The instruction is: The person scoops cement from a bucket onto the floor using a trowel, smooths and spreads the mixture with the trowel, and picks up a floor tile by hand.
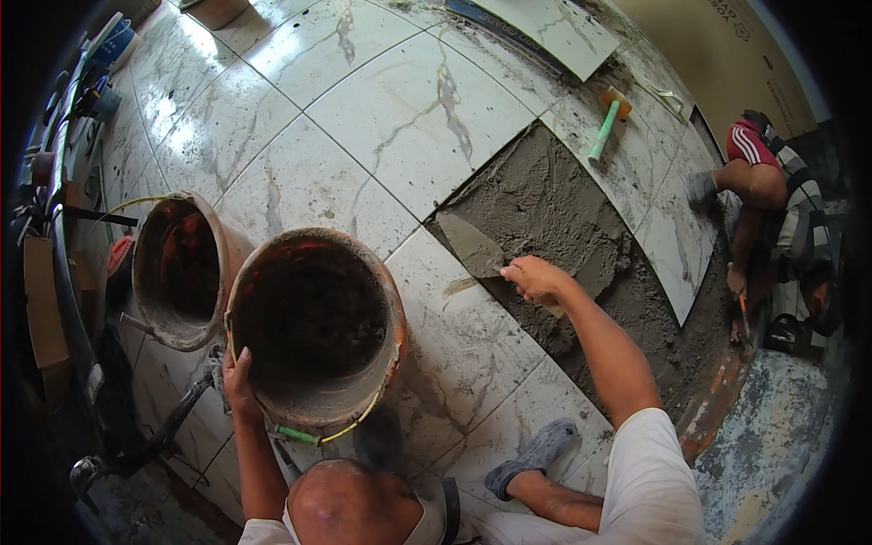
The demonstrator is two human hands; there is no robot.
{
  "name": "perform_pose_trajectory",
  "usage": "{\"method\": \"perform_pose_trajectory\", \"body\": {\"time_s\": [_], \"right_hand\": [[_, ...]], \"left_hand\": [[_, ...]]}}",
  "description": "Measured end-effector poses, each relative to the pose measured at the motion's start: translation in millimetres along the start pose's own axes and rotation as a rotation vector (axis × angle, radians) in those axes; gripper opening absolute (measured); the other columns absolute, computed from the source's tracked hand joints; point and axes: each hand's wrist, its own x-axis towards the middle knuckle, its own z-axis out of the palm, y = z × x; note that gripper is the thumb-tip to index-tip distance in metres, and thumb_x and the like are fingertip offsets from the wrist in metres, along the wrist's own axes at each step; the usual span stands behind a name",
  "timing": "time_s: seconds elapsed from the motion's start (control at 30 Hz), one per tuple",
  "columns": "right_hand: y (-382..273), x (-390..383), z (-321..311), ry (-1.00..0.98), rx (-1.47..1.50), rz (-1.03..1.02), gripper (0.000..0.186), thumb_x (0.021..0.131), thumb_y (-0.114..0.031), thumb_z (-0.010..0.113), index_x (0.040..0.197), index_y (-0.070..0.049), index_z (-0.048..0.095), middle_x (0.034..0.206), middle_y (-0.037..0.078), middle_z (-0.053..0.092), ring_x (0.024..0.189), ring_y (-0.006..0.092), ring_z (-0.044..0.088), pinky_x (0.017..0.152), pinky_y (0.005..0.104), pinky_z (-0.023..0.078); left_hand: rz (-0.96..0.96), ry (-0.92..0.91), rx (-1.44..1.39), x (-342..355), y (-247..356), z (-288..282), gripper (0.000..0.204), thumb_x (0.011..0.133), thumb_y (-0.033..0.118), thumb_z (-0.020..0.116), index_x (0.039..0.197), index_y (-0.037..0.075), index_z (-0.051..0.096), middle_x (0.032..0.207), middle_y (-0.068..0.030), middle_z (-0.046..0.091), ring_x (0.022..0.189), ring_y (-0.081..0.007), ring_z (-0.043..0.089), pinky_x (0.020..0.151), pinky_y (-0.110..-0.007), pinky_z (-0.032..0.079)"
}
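Observation:
My right hand (536, 278) is closed around the handle of a trowel (470, 245). Its flat, mortar-smeared blade lies at the left corner of a bed of wet grey mortar (554, 195), along the edge of the neighbouring tile. At the left, my left hand (238, 381) grips the rim of a large bucket (396, 313), fingers on its outer side. Dark grey mortar (313, 309) fills the lower part of that bucket. Its wire handle with a green grip (298, 436) hangs down on the near side.
A second bucket (222, 245) stands left of the first. Marble-patterned tiles (363, 127) surround the mortar bed. Beyond it lie a green-handled mallet (604, 132) and a loose tile (554, 32). On the right, another person (758, 177) crouches, a hand holding an orange-handled tool (744, 313).

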Motion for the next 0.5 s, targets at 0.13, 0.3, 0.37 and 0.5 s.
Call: {"method": "perform_pose_trajectory", "body": {"time_s": [0.13,0.3,0.37,0.5], "right_hand": [[-5,-3,-7,-0.029,-0.174,-0.076,0.037,0.093,-0.036,0.046,0.089,0.001,0.053,0.069,0.007,0.053,0.057,0.0144,0.054,0.053,0.0329,0.045],[-1,-6,-14,0.109,-0.359,-0.165,0.043,0.091,-0.039,0.046,0.102,0.001,0.057,0.097,0.021,0.062,0.096,0.035,0.059,0.08,0.0418,0.046],[-3,-8,-19,0.153,-0.402,-0.192,0.043,0.091,-0.04,0.047,0.101,0.001,0.056,0.097,0.021,0.062,0.095,0.0377,0.059,0.08,0.0434,0.045],[-6,-4,-13,0.243,-0.531,-0.188,0.044,0.091,-0.043,0.047,0.101,-0.002,0.057,0.098,0.022,0.062,0.094,0.0399,0.058,0.079,0.0469,0.045]], "left_hand": [[-0.011,0.025,0.023,2,-4,-8,0.044,0.085,0.018,0.058,0.125,0.002,0.048,0.113,-0.006,0.058,0.101,-0.0141,0.055,0.089,-0.027,0.042],[-0.015,0.021,0.021,1,-3,-6,0.044,0.085,0.018,0.058,0.125,0.002,0.048,0.113,-0.0059,0.058,0.1,-0.0139,0.055,0.089,-0.027,0.042],[-0.021,0.031,0.038,2,-5,-9,0.043,0.086,0.018,0.058,0.125,0.002,0.049,0.112,-0.0057,0.058,0.1,-0.0138,0.055,0.089,-0.027,0.042],[-0.023,0.025,0.037,2,-4,-11,0.039,0.087,0.017,0.057,0.123,0.003,0.051,0.111,-0.0054,0.058,0.098,-0.0136,0.056,0.087,-0.026,0.043]]}}
